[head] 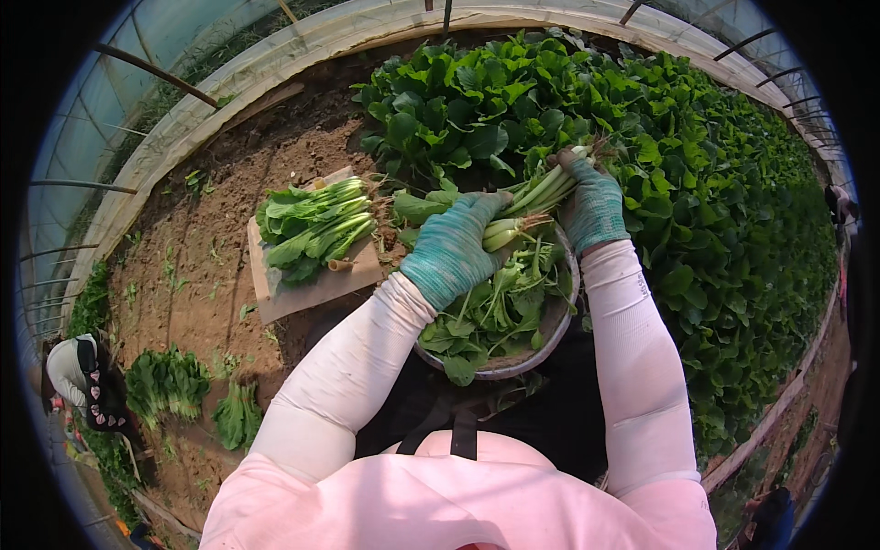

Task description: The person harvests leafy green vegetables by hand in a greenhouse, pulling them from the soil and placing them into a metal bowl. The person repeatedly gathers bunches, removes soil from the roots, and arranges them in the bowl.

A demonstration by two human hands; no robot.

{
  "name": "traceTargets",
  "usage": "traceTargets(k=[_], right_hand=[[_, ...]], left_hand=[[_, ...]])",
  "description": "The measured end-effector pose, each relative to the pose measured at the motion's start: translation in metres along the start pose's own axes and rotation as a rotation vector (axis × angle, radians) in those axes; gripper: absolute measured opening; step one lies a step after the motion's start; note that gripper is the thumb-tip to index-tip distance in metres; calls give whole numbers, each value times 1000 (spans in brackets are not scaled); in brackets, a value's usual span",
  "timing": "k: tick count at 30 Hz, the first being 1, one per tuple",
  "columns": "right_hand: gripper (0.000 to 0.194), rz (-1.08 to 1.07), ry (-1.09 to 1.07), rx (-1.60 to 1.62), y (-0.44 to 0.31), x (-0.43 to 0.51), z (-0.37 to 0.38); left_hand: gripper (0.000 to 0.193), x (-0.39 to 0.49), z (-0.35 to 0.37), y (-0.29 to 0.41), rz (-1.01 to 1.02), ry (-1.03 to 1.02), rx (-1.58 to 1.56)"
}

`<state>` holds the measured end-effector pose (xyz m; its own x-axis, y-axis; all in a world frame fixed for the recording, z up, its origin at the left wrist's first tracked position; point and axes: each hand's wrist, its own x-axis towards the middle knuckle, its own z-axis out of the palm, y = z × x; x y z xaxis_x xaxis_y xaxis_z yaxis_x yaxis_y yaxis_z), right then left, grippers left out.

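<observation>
My left hand [459, 249], in a teal knit glove, grips a few leafy green plants [505, 234] with pale stems and roots. My right hand [595, 203], gloved alike, closes around the root end of a bunch of long pale-green stems [546, 191]. That bunch stretches between both hands, its leaves out to the left. Just below them sits a round basin [509, 373] holding loose leaves [505, 309]. Left of my left hand, a neat pile of greens [320, 220] lies on a brown board or sheet [323, 292], roots towards me and the basin.
Dense leafy greens [687, 192] grow ahead and to the right. Bare soil [199, 261] spreads left, with bundled greens [168, 385] and another bundle [237, 416]. A person [79, 385] bends at the far left. Plastic greenhouse sheeting [172, 124] curves around the plot.
</observation>
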<state>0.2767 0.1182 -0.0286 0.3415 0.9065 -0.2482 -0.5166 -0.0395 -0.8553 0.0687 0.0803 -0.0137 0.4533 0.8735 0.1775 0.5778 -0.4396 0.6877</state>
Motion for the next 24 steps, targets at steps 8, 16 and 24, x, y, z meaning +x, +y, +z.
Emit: traceTargets(k=[8,16,24], right_hand=[[56,-114,-306,-438,-20,-29,7],[73,143,-572,-83,6,-55,23],[70,-66,-387,-409,3,-51,26]], left_hand=[[74,12,0,-7,-342,45,-852],[105,21,45,-24,-198,55,-576],[110,14,8,-1,-267,-252,-918]])
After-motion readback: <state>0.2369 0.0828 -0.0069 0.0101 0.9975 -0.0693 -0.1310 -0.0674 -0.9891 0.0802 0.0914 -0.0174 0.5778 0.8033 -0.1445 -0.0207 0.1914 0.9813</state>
